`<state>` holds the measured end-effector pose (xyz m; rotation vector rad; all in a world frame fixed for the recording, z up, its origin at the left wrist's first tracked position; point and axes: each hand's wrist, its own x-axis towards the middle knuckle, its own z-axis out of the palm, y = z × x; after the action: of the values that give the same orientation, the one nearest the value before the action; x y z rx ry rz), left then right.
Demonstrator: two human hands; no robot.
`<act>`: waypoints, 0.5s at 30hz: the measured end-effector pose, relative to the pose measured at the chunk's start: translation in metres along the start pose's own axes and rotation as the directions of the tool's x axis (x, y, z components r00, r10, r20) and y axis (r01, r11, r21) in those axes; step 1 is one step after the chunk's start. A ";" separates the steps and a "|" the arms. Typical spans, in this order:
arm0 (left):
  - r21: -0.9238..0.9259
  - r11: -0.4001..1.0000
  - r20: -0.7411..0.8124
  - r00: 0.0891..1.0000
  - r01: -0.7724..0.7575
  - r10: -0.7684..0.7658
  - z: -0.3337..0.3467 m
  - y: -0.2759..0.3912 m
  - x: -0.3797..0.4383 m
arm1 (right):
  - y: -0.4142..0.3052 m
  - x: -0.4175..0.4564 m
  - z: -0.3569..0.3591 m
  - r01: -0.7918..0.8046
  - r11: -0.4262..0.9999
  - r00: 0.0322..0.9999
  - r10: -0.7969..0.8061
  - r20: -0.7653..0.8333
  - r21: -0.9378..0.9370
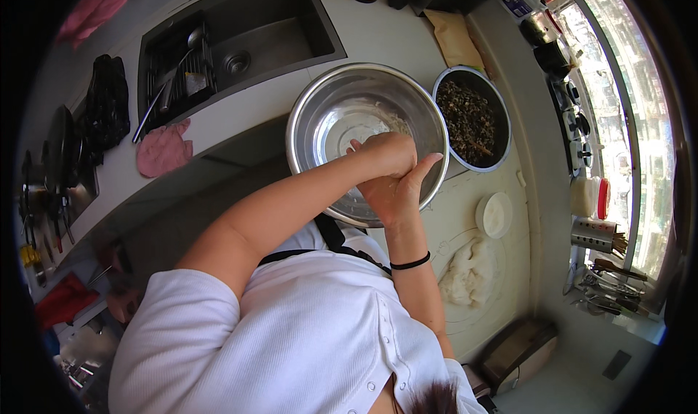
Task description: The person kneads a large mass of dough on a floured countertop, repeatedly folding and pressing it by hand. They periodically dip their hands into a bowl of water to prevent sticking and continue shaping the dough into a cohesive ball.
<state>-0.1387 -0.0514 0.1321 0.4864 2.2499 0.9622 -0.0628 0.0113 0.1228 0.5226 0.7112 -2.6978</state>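
Observation:
Over a large stainless steel bowl [360, 212], my two hands meet. My left hand [390, 153] is curled, knuckles up, and lies across the palm of my right hand [390, 193]; its fingertips are hidden. The right hand is turned palm up with the thumb spread out to the right, and fingertips show past the left hand. Whether anything is between the palms cannot be seen. Pale residue [401, 123] sticks to the bowl's inner wall. Right of the bowl stands a basin [509, 135] of dark chopped filling. White dough [469, 272] lies on the pale work surface near my right forearm.
A small white bowl [493, 215] stands beside the dough. Ahead on the left is a dark sink [272, 37] with a rack and ladle, and a pink cloth [163, 149] on the counter edge. Jars and a perforated utensil holder [594, 235] line the window sill at right.

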 end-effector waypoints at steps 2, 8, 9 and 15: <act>0.064 0.997 0.007 0.999 0.037 -0.038 0.004 0.001 0.010 | 0.002 0.004 -0.005 0.018 0.999 1.000 -0.018 -0.004 -0.033; 0.148 0.984 -0.121 0.989 0.105 -0.087 0.005 -0.005 0.024 | 0.003 0.004 0.011 0.021 0.998 0.999 -0.023 -0.048 -0.051; 0.086 0.988 -0.169 0.979 0.130 -0.114 0.015 -0.008 0.024 | 0.002 0.007 0.007 0.036 0.998 0.998 -0.038 -0.044 -0.048; -0.181 0.955 -0.392 0.907 -0.237 0.150 0.045 -0.030 -0.007 | -0.006 0.022 -0.018 -0.009 1.000 0.993 0.006 -0.119 -0.020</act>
<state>-0.1061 -0.0525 0.0885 0.4621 2.4128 1.5063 -0.0799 0.0213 0.1009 0.6844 0.7660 -2.6672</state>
